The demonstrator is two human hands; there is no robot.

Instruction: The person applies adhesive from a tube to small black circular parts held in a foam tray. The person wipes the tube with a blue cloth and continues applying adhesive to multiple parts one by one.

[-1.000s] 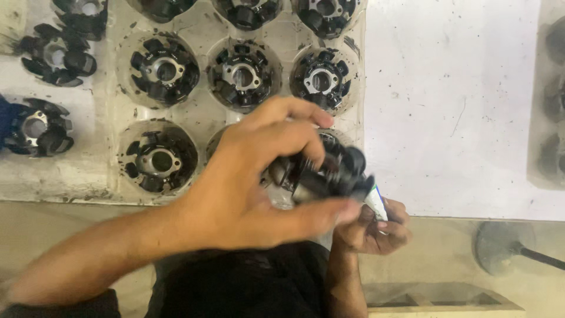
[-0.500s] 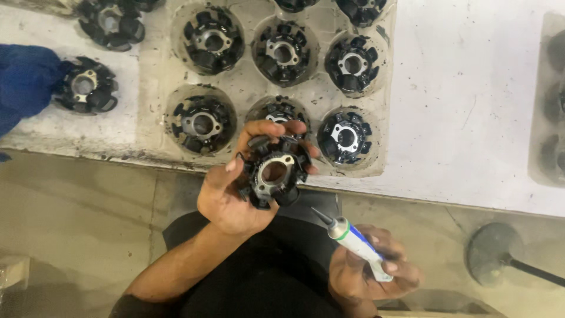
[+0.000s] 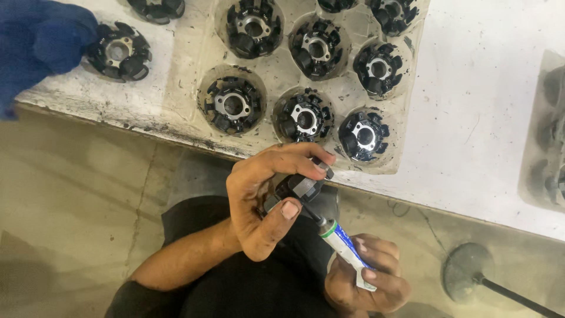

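My left hand [image 3: 265, 200] grips a black round wound part with a metal hub [image 3: 300, 187], held edge-on below the table's front edge. My right hand [image 3: 368, 277] holds a small white tube with a green collar and dark nozzle [image 3: 344, 247]. The nozzle tip touches the underside of the held part. Just beyond them, a clear moulded tray [image 3: 271, 76] on the white table carries several identical black parts, such as one [image 3: 233, 106] and another [image 3: 363, 136], each in its own round pocket.
A loose black part [image 3: 118, 52] lies on the table left of the tray, next to a blue cloth [image 3: 35, 41]. Another tray [image 3: 544, 135] sits at the right edge. A round stand base [image 3: 468, 272] rests on the floor at lower right.
My left hand turned the part from face-up to edge-on and lowered it. My right hand brought the tube up until its nozzle met the part.
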